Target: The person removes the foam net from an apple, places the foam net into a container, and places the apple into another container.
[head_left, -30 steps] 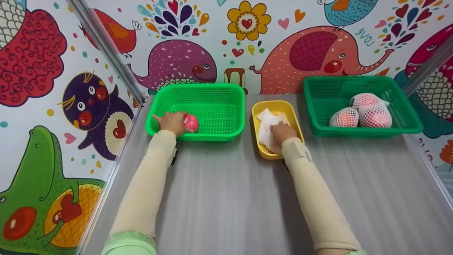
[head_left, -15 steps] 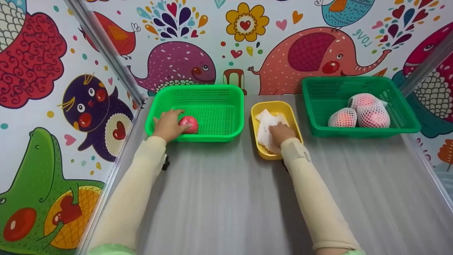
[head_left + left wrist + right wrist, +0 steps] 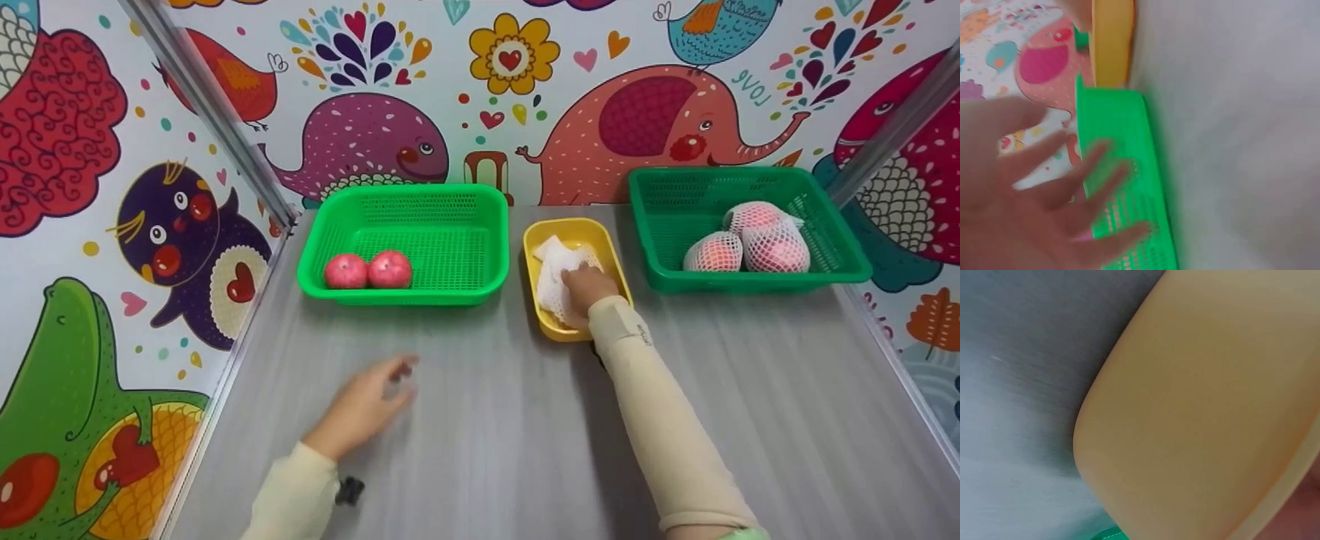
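In the head view, my left hand (image 3: 364,409) is above the table in front of the light green basket (image 3: 405,296), holding nothing. Its fingers look loosely bent and spread, blurred in the left wrist view. Two round pinkish-red fruits, apple-like, sit side by side in that basket: one left (image 3: 346,271), one right (image 3: 391,269). My right hand (image 3: 591,289) reaches into the yellow tray (image 3: 534,300) and grips white foam fruit nets (image 3: 555,274) with curled fingers; the fingertips are partly hidden. The right wrist view is mostly filled by the tray's outer wall (image 3: 1196,405).
A dark green basket (image 3: 757,283) at the back right holds several round fruits in white foam nets (image 3: 776,247). Behind and left stand printed walls with animal drawings, joined by a metal frame post (image 3: 217,112). Grey tabletop (image 3: 480,450) lies in front.
My left hand has let go of the red fruit, leaving both fruits in the light green basket, and has moved back toward me over the table. My right hand has stayed in the yellow tray.
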`<state>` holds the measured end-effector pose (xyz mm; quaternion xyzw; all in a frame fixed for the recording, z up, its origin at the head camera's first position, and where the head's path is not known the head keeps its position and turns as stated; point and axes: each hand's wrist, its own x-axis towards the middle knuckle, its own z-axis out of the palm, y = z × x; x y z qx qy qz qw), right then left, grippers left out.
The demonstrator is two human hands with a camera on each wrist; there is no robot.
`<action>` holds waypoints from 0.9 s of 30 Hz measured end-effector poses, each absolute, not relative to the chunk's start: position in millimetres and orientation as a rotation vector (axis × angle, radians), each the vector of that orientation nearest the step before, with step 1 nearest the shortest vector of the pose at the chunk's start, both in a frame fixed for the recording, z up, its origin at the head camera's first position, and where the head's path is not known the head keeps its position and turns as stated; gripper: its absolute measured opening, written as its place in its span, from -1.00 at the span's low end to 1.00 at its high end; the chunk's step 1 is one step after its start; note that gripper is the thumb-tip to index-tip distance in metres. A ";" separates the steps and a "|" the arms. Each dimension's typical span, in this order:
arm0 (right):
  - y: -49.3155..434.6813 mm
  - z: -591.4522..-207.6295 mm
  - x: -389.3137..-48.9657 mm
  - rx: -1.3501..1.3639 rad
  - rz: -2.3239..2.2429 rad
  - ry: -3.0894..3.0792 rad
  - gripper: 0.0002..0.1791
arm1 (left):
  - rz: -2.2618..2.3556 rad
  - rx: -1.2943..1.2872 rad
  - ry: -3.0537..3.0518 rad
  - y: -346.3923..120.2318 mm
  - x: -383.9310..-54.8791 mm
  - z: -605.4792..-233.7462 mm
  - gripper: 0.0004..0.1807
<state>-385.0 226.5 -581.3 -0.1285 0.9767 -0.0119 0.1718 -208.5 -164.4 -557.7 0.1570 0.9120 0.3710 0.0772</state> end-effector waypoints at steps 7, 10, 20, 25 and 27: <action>225.9 -577.3 -387.4 -0.324 -0.029 2.775 -0.44 | 0.759 0.528 2.580 -142.4 -166.8 -573.2 -0.36; 227.5 -580.5 -385.9 -0.364 -0.051 2.796 -0.46 | 0.685 0.547 2.624 -134.7 -159.4 -576.1 -0.32; 228.9 -578.8 -382.5 -0.368 -0.135 2.834 -0.49 | 0.367 0.444 2.763 -101.9 -140.6 -591.7 0.18; 227.5 -574.8 -379.5 -0.508 0.028 2.834 -0.52 | 0.370 0.392 2.755 -94.2 -137.4 -594.6 0.15; 228.6 -568.6 -380.0 -0.536 0.080 2.832 -0.53 | 0.379 0.400 2.756 -94.4 -137.4 -593.4 0.15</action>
